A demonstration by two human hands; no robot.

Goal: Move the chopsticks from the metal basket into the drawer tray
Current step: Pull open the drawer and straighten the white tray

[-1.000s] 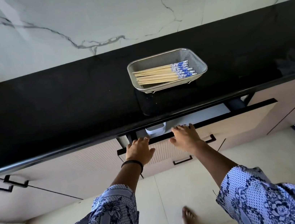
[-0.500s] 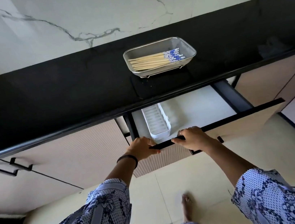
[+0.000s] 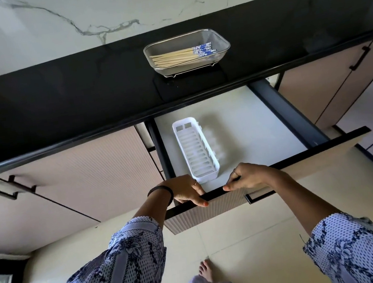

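Note:
A metal mesh basket (image 3: 220,40) stands on the black counter, holding several wooden chopsticks (image 3: 175,57) with blue-and-white tops that point right. Below it the drawer (image 3: 298,161) is pulled far out. A long white slotted tray (image 3: 196,150) lies in the drawer's left part, with nothing in it. My left hand (image 3: 184,191) grips the drawer's black front edge just left of the tray's near end. My right hand (image 3: 249,178) grips the same edge just right of it.
The black counter (image 3: 56,107) runs across the view under a white marbled wall. Closed beige cabinet fronts with black handles (image 3: 11,187) flank the drawer on both sides. The drawer's grey liner (image 3: 250,122) lies bare right of the tray. A bare foot (image 3: 206,270) stands on the pale floor below.
Both hands have pulled the drawer from nearly closed to far out. The white tray, first only a sliver, now shows whole. The basket and chopsticks have stayed put.

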